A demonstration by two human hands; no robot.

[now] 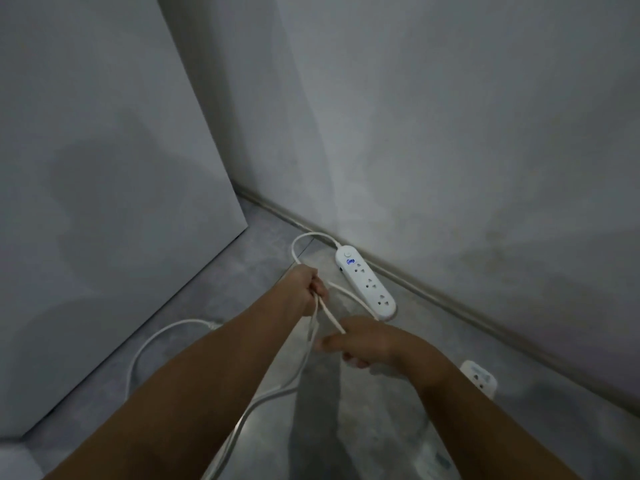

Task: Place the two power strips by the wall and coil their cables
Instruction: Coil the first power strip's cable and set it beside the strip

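By the wall (450,133) lies one power strip (365,284); the second power strip (479,375) sits nearby, half hidden by my forearm. The cable (332,317) trails slack on the floor, so a hard pull could drag the strip out. My left hand (308,287) grips gathered strands; my right hand (360,342) curls round one.

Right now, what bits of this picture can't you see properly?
1. The second strip: head view, the right forearm hides most of it.
2. The cable: head view, it runs off the bottom edge between the arms, so its end is cut off.
3. The blue writing on the first strip: too small and blurred to read.
4. The white lump on the floor loop: too blurred to tell if it is a plug.
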